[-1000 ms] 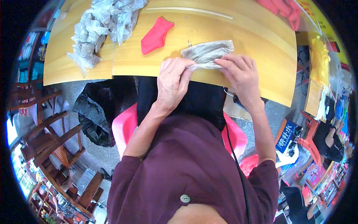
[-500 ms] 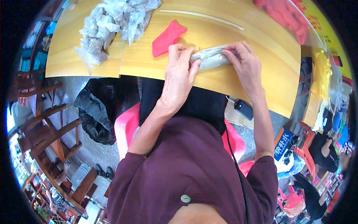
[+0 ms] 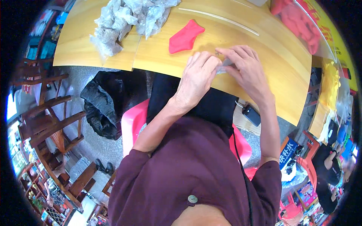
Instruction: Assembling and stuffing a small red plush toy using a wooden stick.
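Note:
Between my two hands is a small packet of clear plastic with something greyish in it [image 3: 223,68], mostly covered by the fingers. My left hand [image 3: 197,77] is closed on its left end, knuckles up. At the other end, my right hand [image 3: 246,67] pinches it between thumb and fingers. Just beyond the left hand, a flat red cloth piece [image 3: 185,37] lies on the wooden table [image 3: 158,52]. A heap of crumpled clear plastic packets with grey contents [image 3: 122,22] sits farther to the left.
A thin pale strip [image 3: 218,20] lies across the far part of the table. Red fabric [image 3: 296,24] is piled at the far right behind a clear sheet. Below the table edge are a black bag [image 3: 100,105], a phone on a cable [image 3: 250,115] and a pink chair [image 3: 132,124].
My hands have drawn closer together, and the packet, stretched out lengthwise before, is now mostly hidden between them. The whole view has shifted slightly.

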The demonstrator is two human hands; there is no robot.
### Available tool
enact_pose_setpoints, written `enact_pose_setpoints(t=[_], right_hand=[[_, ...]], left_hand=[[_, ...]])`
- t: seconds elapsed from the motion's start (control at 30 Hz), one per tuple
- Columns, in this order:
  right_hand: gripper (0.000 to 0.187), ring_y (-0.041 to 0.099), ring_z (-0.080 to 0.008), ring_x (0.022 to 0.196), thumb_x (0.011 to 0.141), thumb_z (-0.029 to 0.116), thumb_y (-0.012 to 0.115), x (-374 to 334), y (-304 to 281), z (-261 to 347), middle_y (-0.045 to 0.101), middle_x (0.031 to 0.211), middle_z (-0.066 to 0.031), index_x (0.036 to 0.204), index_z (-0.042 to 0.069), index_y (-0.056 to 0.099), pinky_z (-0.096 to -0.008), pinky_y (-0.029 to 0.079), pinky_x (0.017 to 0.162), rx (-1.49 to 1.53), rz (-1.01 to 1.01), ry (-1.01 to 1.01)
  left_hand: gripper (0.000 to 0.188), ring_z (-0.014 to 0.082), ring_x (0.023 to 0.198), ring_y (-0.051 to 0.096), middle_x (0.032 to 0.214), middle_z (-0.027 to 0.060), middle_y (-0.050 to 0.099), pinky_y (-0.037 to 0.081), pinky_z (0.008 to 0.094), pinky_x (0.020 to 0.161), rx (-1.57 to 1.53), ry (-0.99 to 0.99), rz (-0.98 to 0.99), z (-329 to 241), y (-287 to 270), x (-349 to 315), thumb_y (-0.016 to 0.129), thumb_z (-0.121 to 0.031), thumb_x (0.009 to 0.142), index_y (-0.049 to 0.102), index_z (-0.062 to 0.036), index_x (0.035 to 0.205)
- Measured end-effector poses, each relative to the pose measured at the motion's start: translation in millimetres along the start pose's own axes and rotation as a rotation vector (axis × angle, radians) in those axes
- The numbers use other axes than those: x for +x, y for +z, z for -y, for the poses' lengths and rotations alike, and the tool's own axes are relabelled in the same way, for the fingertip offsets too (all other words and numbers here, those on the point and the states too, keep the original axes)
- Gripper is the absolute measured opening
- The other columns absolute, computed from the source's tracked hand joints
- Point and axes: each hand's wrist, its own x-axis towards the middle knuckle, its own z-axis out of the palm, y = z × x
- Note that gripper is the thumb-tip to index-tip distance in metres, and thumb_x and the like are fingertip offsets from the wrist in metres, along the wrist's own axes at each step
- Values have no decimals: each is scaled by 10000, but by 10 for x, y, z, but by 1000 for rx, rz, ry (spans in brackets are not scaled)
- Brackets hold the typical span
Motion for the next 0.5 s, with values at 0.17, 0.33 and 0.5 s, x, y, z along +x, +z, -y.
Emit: enact_pose_setpoints(t=[0.17, 0.33, 0.5], right_hand=[[204, 535, -289, 983, 798, 164, 643, 16, -20, -5, 592, 952, -83, 982, 77, 622, -395, 426, 881, 106, 200, 62], [155, 537, -295, 923, 834, 145, 627, -30, 115, 22, 581, 906, -98, 925, 23, 602, -389, 440, 817, 312, -105, 108], [155, 551, -291, 891, 843, 152, 630, -44, 190, 38, 587, 889, -103, 932, 28, 604, -389, 437, 807, 362, -103, 201]], left_hand=[[144, 242, 790, 601, 862, 105, 604, 482, 309, 695, -208, 32, -96, 63, -73, -19, 673, -38, 808, 619, -28, 941], [193, 319, 786, 567, 872, 136, 560, 468, 392, 687, -34, -201, -196, 293, -240, 119, 691, -110, 814, 575, -12, 932], [208, 231, 672, 613, 840, 129, 632, 493, 344, 630, 174, -246, -164, 543, -196, 132, 679, -186, 851, 622, -19, 962]])
